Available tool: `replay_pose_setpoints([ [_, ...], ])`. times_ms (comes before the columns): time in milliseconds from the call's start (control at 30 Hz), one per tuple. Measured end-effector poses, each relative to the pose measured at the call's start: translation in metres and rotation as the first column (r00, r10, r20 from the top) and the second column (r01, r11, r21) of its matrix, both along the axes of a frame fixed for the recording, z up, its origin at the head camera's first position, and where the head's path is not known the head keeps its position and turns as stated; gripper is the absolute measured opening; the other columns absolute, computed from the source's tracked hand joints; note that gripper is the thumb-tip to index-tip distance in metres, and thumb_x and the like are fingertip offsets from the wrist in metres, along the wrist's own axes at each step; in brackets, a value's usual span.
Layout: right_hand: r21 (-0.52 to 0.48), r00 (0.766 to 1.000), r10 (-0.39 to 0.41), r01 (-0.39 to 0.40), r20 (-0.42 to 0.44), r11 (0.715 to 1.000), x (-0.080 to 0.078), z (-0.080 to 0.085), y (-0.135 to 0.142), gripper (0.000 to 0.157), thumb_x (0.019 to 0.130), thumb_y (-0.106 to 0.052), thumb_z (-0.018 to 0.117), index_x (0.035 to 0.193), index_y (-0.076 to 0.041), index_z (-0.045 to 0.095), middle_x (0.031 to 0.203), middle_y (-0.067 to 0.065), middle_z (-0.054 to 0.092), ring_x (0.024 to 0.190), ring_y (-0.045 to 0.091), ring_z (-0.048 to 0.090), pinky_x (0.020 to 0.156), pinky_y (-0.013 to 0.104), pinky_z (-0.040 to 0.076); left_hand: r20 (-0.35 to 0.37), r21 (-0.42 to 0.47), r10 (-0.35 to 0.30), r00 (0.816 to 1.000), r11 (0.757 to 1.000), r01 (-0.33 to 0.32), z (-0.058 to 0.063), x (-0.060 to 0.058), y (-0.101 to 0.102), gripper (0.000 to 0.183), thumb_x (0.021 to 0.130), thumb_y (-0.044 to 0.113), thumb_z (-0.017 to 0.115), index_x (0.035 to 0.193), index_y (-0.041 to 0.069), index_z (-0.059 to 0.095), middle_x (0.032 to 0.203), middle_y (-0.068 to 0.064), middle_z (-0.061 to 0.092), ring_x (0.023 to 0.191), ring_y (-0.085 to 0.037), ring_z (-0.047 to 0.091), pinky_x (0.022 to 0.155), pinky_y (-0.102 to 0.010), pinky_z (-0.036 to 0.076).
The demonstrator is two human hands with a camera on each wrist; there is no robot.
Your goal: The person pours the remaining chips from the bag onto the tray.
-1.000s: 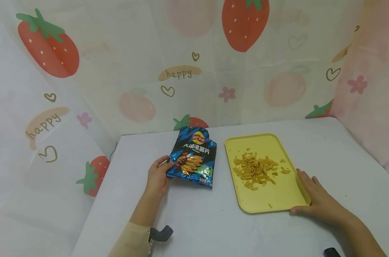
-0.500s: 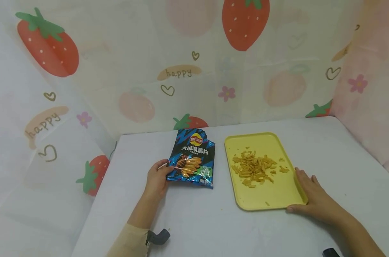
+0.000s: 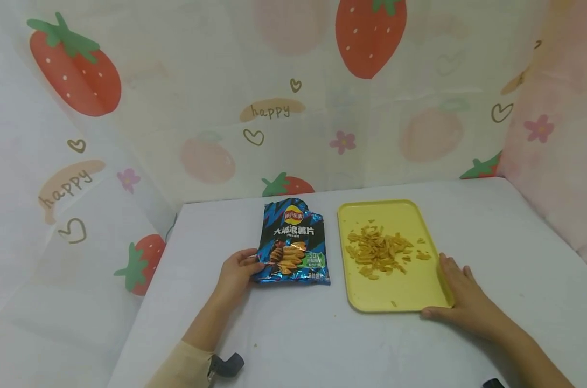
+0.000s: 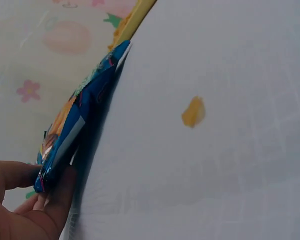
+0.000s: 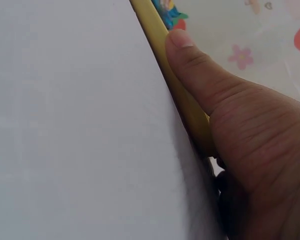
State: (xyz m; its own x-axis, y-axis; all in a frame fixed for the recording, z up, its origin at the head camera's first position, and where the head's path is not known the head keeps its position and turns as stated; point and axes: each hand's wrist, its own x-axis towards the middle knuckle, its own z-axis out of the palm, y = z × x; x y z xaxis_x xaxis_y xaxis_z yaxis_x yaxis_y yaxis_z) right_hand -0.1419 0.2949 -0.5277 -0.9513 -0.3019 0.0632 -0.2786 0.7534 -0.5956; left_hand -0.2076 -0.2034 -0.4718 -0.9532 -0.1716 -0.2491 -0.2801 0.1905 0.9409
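A blue and black potato chip bag [image 3: 293, 237], its top right corner torn away, lies near the table's back left. My left hand [image 3: 235, 277] pinches its lower left corner, thumb on the printed face and fingers underneath, as the left wrist view also shows. To its right is a yellow tray [image 3: 395, 295] with a heap of broken potato chips [image 3: 378, 250]. My right hand [image 3: 473, 304] rests against the tray's near right corner, fingers extended along the right side and thumb along the front edge. In the right wrist view the thumb [image 5: 190, 62] presses the tray's outer wall.
A white cloth covers the table [image 3: 322, 350]. A small chip crumb [image 4: 193, 112] lies on it in front of the bag. Behind the table hangs a curtain [image 3: 385, 97] printed with strawberries, and a pink one [image 3: 555, 178] stands at the right.
The tray has slid left and slightly away with my right hand against it. The bag has come down nearer to me, its top edge lower, still in my left hand.
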Motion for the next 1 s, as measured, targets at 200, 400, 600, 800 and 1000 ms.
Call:
replay_pose_setpoints([
  [200,0.000,1.000,-0.015,0.015,0.020,1.000,-0.003,0.001,-0.005,0.136,0.078,-0.066,0.078,0.162,0.002,-0.005,0.165,0.034,0.004,0.153,0.051,0.005,0.123,0.041,-0.019,-0.001,-0.088,-0.043,0.999,0.995,0.042,-0.003,-0.002,-0.003,0.047,0.094,0.003,0.071,0.139,0.001,0.056,0.125,-0.020,0.069,0.108,-0.021,0.066,0.089,-0.027,0.055],
  [400,0.007,1.000,-0.016,0.016,0.007,1.000,-0.003,0.003,-0.007,0.136,0.078,-0.067,0.078,0.161,0.005,-0.004,0.164,0.037,0.007,0.152,0.054,0.008,0.124,0.046,-0.015,-0.011,-0.189,-0.136,0.991,0.973,0.131,-0.002,-0.001,-0.012,0.047,0.093,0.008,0.072,0.138,0.001,0.057,0.122,-0.019,0.070,0.108,-0.023,0.066,0.088,-0.028,0.055],
  [600,0.030,1.000,-0.019,0.019,0.014,0.999,-0.003,0.006,-0.008,0.137,0.077,-0.070,0.076,0.161,0.006,-0.001,0.163,0.037,0.010,0.151,0.055,0.011,0.125,0.048,-0.013,-0.013,-0.297,-0.195,0.981,0.937,0.183,0.002,-0.003,-0.019,0.048,0.090,0.009,0.076,0.134,0.001,0.060,0.122,-0.017,0.070,0.107,-0.025,0.069,0.083,-0.032,0.059],
  [800,0.042,1.000,-0.022,0.022,0.009,0.999,-0.004,0.010,-0.007,0.139,0.074,-0.073,0.076,0.161,0.006,0.003,0.163,0.036,0.016,0.149,0.055,0.018,0.126,0.053,-0.006,0.014,-0.413,-0.227,0.974,0.886,0.212,0.006,0.000,-0.026,0.046,0.089,0.011,0.077,0.132,0.004,0.062,0.121,-0.015,0.071,0.103,-0.025,0.069,0.074,-0.031,0.059],
  [1000,0.048,1.000,-0.016,0.017,-0.006,0.999,-0.007,0.010,-0.005,0.138,0.072,-0.075,0.076,0.162,0.003,0.008,0.162,0.035,0.022,0.147,0.055,0.024,0.124,0.062,0.002,0.014,-0.459,-0.250,0.968,0.858,0.228,0.009,0.002,-0.030,0.045,0.089,0.011,0.076,0.132,0.004,0.062,0.122,-0.015,0.071,0.095,-0.022,0.070,0.069,-0.031,0.059],
])
